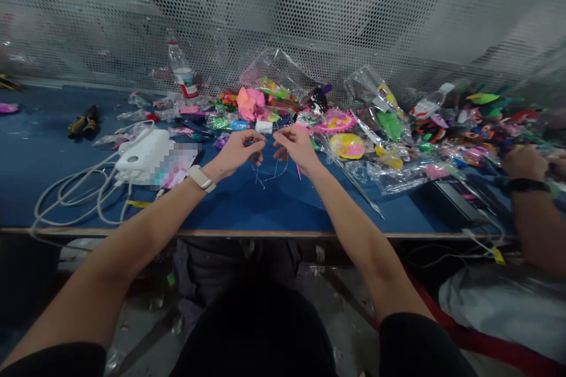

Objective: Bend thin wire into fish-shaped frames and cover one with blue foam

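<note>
My left hand [241,150] and my right hand [294,144] are held close together over the blue table [247,206], both with fingers pinched. Between them hangs a thin pale string or wire [269,174] that loops down toward the table top. My left wrist carries a pale watch [201,178]. A thin pink stick [299,172] pokes out below my right hand. Just beyond my hands lies a heap of bright toy parts and clear plastic bags [283,109].
A white device with coiled cables [144,156] lies to the left, pliers [84,123] further left. A plastic bottle [181,70] stands by the perforated metal wall. At the right a co-worker's hand [526,165] rests among more coloured parts [464,129].
</note>
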`<state>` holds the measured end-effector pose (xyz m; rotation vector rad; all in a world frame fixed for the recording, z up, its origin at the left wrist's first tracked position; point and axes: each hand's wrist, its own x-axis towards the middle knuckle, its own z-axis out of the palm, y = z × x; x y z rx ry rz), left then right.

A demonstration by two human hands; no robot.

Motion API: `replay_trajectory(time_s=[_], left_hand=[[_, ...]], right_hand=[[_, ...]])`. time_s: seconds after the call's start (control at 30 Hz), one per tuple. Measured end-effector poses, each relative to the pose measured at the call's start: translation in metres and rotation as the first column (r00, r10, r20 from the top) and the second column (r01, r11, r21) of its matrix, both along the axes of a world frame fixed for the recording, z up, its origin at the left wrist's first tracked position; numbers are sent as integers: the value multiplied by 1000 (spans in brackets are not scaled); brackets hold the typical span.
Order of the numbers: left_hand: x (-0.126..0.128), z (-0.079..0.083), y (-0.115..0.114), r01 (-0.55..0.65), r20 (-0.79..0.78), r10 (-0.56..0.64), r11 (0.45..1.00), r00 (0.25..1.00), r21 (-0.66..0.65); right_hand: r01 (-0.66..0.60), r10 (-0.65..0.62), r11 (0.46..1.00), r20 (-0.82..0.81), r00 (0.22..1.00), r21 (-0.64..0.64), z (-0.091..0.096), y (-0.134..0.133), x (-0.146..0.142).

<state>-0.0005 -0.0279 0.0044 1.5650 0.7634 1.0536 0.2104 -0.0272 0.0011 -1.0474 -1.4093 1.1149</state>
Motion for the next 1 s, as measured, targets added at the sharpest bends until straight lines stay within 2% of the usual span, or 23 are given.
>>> replay_trajectory(time_s=[0.1,0.23,0.47,0.67,1.0], left_hand=[[1,-1,-3,44,-36,-45,999,998,-8],[3,-1,-8,110,-76,-112,993,991,-36],[6,0,-12,129,-126,-131,991,983,-25],[6,-1,-13,172,-126,-177,984,976,-51],[10,-7,-13,228,-67,-237,966,969,-118]], right_hand=[[16,-16,1000,14,1000,11,0,-1,-1],[-33,33,999,-5,999,25,3,-2,-1],[-65,58,993,-73,996,-96,5,-1,-1],[-59,59,998,-19,998,-25,3,0,-1],[-56,56,998,15,998,1,1,2,2]])
